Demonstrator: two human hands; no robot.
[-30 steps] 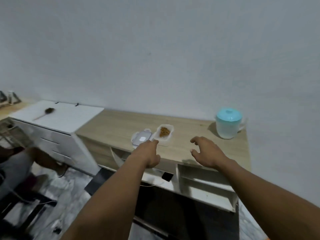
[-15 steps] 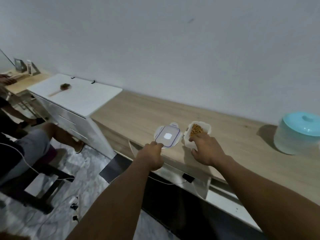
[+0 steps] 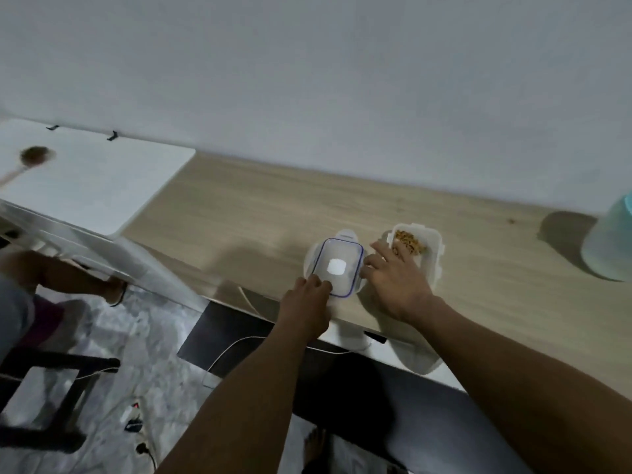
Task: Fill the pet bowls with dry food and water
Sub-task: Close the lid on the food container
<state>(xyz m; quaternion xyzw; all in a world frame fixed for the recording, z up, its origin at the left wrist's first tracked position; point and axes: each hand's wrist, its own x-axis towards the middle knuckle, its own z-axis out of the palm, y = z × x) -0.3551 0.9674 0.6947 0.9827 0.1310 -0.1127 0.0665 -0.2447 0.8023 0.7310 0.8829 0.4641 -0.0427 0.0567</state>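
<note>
1. Both hands have closed in since the earlier frames: from hovering short of the counter edge to contact with the two plastic pieces. Camera has also come nearer, so the jug is now cut off at the right edge.
2. Wooden counter (image 3: 260,213) carries everything, with a white cabinet top (image 3: 102,186) butted against its left end. No pet bowls in view, so filling looks not yet started.
3. Teal-lidded water jug (image 3: 612,244) stands well apart to the right, untouched. Likely the water source for later.
4. Food container (image 3: 434,254), clear plastic, sits open near the front edge with brown kibble (image 3: 408,242) in it. Lid off suggests scooping or pouring comes next.
5. Container lid (image 3: 337,265), blue-rimmed, lies flat just beside the tub on its left.
6. Right hand (image 3: 396,285) is spread over the tub's near-left corner, fingers loosely open and reaching to the rim. Can't tell whether it has actually closed on the wall.
7. Left hand (image 3: 307,302) rests fingertips on the lid's near corner, curled. Looks like a pin or pinch to move it aside; real hold not clear.
</note>
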